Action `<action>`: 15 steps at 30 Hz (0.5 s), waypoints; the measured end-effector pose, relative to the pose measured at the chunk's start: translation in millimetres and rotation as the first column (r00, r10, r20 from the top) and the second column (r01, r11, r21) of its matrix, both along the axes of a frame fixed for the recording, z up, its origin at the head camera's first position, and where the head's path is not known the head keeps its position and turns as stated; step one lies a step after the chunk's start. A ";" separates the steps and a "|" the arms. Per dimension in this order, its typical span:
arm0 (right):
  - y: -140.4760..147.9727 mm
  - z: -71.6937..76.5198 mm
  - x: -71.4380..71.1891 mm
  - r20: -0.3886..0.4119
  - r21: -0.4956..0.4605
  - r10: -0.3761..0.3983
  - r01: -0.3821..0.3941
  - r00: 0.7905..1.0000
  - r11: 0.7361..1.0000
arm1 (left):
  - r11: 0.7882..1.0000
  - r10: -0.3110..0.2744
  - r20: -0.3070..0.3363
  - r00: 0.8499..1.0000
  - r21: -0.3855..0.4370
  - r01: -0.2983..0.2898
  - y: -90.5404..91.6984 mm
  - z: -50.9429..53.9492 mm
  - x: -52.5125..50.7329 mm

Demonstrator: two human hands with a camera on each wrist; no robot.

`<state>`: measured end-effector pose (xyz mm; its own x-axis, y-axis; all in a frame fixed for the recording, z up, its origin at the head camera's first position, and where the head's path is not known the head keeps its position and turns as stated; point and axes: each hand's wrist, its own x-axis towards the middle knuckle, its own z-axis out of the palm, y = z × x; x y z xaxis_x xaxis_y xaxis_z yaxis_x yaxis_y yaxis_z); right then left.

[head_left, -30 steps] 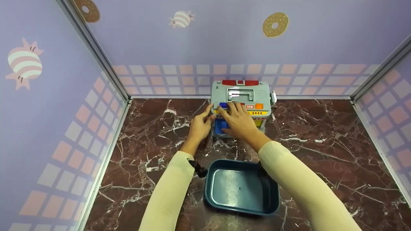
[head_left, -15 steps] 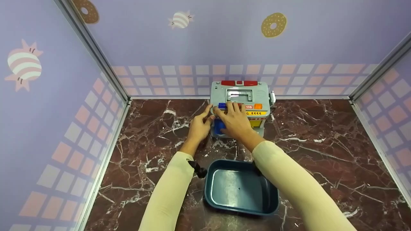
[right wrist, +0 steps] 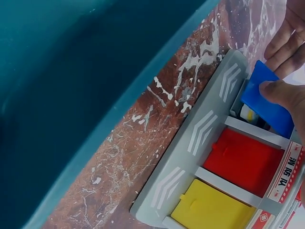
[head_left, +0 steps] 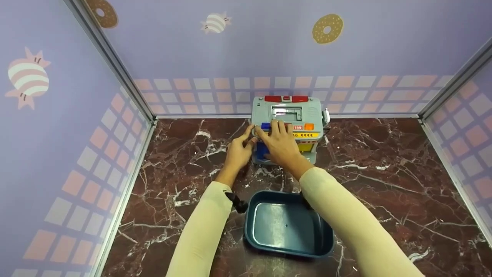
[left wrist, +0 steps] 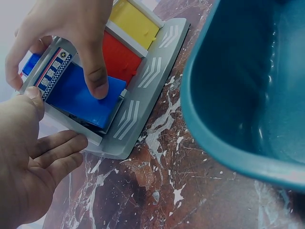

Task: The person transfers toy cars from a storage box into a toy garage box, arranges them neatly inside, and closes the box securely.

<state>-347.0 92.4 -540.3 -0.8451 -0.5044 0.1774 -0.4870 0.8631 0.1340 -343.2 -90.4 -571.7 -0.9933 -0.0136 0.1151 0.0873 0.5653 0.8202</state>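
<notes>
A grey toy garage (head_left: 264, 109) stands against the back wall, with blue, red (right wrist: 243, 158) and yellow (right wrist: 209, 206) doors along its front. Its blue door (left wrist: 78, 102) is swung partly out, and behind it a small white-and-yellow thing (right wrist: 247, 113) shows, too little to identify. My right hand (head_left: 283, 147) grips the garage's front top edge; its fingers lie over the roof and its thumb presses on the blue door. At the garage's left front corner my left hand (head_left: 237, 151) rests with fairly straight fingers along the side wall and its thumb near the sign.
A dark teal plastic basin (head_left: 250, 234) sits on the marbled tabletop (head_left: 184, 161), close below both wrists. Purple patterned walls (head_left: 230, 57) enclose the table at the back and sides. A grey handle-like part (head_left: 326, 116) sticks out from the garage's right side.
My right hand has shifted slightly left on the garage, and its index finger has moved off the blue roof button toward the left corner. The left hand stays in place.
</notes>
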 end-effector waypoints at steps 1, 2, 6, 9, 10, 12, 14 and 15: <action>-0.5 -1.0 -0.4 -0.002 0.005 -0.002 0.002 1.000 1.000 | 1.000 0.000 0.000 1.000 0.001 0.000 -0.3 -0.1 0.3; -1.0 -1.9 -0.7 -0.003 0.009 -0.004 0.004 1.000 1.000 | 1.000 -0.001 0.000 1.000 0.002 0.001 -0.5 -0.4 0.5; -2.6 -4.5 -1.4 -0.012 0.014 -0.009 0.009 1.000 1.000 | 1.000 0.002 0.000 1.000 -0.004 -0.002 -0.8 -1.6 0.9; -3.5 -5.2 -1.5 -0.020 0.001 -0.014 0.014 1.000 1.000 | 1.000 0.008 -0.002 1.000 -0.011 -0.008 -0.6 -1.8 0.7; -3.7 -5.5 -1.5 -0.022 -0.009 -0.016 0.016 1.000 1.000 | 1.000 0.010 -0.002 1.000 -0.011 -0.010 -0.4 -1.8 0.6; -4.4 -6.0 -1.8 -0.023 -0.029 -0.023 0.023 0.999 0.999 | 1.000 0.012 -0.005 1.000 -0.012 -0.012 -0.2 -1.5 0.4; -5.0 -7.0 -2.4 -0.025 -0.048 -0.031 0.030 0.999 0.998 | 1.000 0.012 -0.007 1.000 -0.014 -0.012 0.1 -1.1 0.1; -5.4 -7.5 -2.9 -0.027 -0.055 -0.036 0.034 0.999 0.998 | 1.000 0.013 -0.006 1.000 -0.015 -0.013 0.2 -1.0 0.0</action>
